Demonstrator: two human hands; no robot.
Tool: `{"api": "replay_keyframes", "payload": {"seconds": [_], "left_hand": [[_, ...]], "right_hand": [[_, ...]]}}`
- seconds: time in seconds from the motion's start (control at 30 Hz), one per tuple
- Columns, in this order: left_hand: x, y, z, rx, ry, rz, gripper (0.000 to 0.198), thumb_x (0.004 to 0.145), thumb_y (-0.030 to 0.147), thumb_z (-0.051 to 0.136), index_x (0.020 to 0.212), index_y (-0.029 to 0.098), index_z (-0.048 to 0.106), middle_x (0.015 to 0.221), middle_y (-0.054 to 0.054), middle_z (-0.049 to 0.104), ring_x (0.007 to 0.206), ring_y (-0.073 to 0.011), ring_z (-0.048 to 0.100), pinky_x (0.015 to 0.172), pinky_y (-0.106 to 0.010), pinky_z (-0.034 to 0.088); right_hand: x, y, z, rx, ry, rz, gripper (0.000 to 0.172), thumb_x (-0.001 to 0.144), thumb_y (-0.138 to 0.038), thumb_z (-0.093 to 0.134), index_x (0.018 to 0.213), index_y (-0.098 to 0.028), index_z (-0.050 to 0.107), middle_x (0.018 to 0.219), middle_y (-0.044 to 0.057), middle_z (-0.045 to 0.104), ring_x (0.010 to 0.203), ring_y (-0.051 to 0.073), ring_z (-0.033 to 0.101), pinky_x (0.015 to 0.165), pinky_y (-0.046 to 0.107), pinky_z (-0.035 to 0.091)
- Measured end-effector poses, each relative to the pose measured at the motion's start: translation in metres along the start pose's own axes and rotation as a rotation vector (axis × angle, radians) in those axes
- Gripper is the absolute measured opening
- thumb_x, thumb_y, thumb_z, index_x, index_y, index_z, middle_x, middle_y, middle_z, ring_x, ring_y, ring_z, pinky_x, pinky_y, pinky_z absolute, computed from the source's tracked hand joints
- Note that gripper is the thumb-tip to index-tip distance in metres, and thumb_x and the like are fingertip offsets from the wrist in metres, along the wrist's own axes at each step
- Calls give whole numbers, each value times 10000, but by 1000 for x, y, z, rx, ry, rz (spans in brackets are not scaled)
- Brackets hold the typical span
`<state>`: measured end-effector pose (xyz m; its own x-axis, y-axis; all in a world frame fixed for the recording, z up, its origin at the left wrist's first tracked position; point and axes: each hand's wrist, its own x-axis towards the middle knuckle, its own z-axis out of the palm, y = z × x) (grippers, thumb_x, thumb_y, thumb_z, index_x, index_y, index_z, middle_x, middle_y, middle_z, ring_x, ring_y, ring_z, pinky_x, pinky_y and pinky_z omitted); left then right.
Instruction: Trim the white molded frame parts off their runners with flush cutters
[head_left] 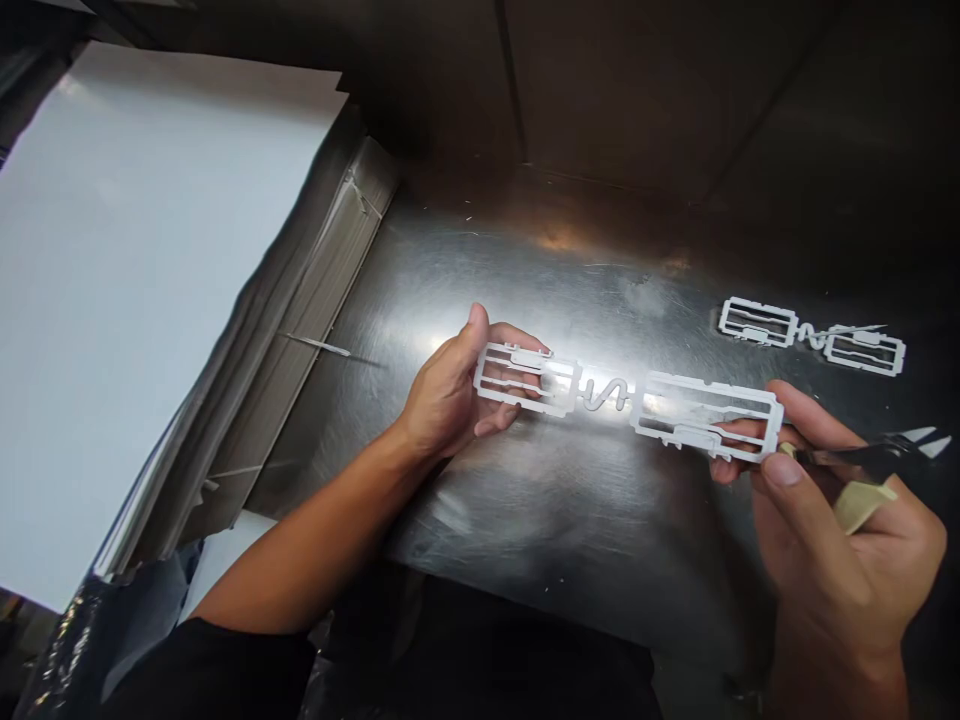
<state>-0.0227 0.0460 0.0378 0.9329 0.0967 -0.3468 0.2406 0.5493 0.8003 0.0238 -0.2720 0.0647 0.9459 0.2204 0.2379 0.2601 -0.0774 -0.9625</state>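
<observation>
1. Right now, the person's left hand (446, 385) is half closed around the left frame of a white moulded plastic piece (701, 415), gripping it between the thumb and the curled fingers, which show through the frame's openings.
2. That piece spans the gap between both hands, held up above the table. It has two rectangular frames joined by a wavy S-shaped link at the middle.
3. Meanwhile, the right hand (832, 530) is curled around a pair of dark metal snips (847, 455), pinching them between thumb and forefinger, with their pale tips pointing away to the right. A strip of tan wrapping (862, 505) sits on the tool's far side, near the fingers. The right frame of the plastic piece rests against the fingers of this hand, and the snips sit at its right edge.
4. Just beyond the right hand, a second white plastic piece (810, 335) of the same shape lies flat on the steel tabletop (525, 270), well clear of both hands.
5. Along the left side lie a stack of white sheets (150, 300) and, next to it, a wrapped stack of grey sheets (315, 300). A thin metal sliver (315, 345) sits at the edge of the grey stack.
6. Nearest the camera, a black sleeve (225, 670) covers the upper left arm, and nothing stands between the hands and the plastic piece.
</observation>
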Motion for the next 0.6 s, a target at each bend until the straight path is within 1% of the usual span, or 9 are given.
{"api": "replay_keyframes", "payload": {"seconds": [0.13, 0.23, 0.33, 0.4, 0.47, 0.53, 0.6], "left_hand": [[-1, 3, 5, -2, 40, -22, 734, 1142, 825, 604, 1004, 141, 829, 702, -69, 759, 395, -113, 598, 306, -174, 332], [-3, 8, 11, -22, 70, -63, 809, 1165, 847, 499, 1048, 130, 853, 724, -81, 765, 383, -118, 588, 305, -187, 338], [-4, 13, 16, -51, 102, -92, 882, 1186, 852, 384, 1146, 117, 869, 783, -106, 790, 386, -126, 589, 310, -203, 349], [-5, 14, 18, -60, 121, -98, 883, 1185, 848, 378, 1179, 114, 870, 818, -118, 802, 399, -130, 598, 311, -205, 342], [-6, 15, 18, -60, 126, -96, 867, 1177, 850, 410, 1185, 114, 870, 834, -123, 807, 407, -133, 606, 309, -203, 329], [-6, 16, 18, -67, 109, -88, 866, 1171, 855, 425, 1180, 112, 868, 836, -122, 809, 411, -136, 612, 306, -202, 323], [-6, 16, 17, -89, 84, -77, 887, 1170, 868, 406, 1180, 107, 863, 842, -119, 814, 414, -136, 618, 307, -201, 322]], "right_hand": [[-2, -3, 1, -23, 30, 74, 418, 1082, -235, 874, 1488, -329, 871, 1057, 81, 820, 780, 291, 745, 802, 513, 574], [-2, -1, 0, -51, 77, 139, 409, 1055, -300, 936, 1460, -321, 887, 1028, 80, 779, 780, 293, 727, 788, 514, 568], [0, 5, 0, -54, 106, 207, 449, 1030, -373, 987, 1460, -285, 890, 992, 91, 738, 781, 296, 710, 737, 499, 591], [2, 10, 0, 12, 91, 221, 454, 1011, -356, 1000, 1441, -254, 898, 940, 93, 719, 752, 286, 693, 701, 477, 600], [5, 12, 2, 83, 72, 228, 432, 991, -320, 1010, 1403, -235, 912, 909, 93, 708, 729, 276, 682, 677, 458, 603], [6, 12, 5, 115, 73, 235, 386, 970, -310, 1025, 1337, -231, 932, 916, 105, 716, 724, 279, 684, 655, 450, 594], [6, 13, 6, 108, 80, 258, 410, 966, -310, 1028, 1353, -221, 926, 947, 127, 736, 746, 294, 696, 660, 456, 581]]}}
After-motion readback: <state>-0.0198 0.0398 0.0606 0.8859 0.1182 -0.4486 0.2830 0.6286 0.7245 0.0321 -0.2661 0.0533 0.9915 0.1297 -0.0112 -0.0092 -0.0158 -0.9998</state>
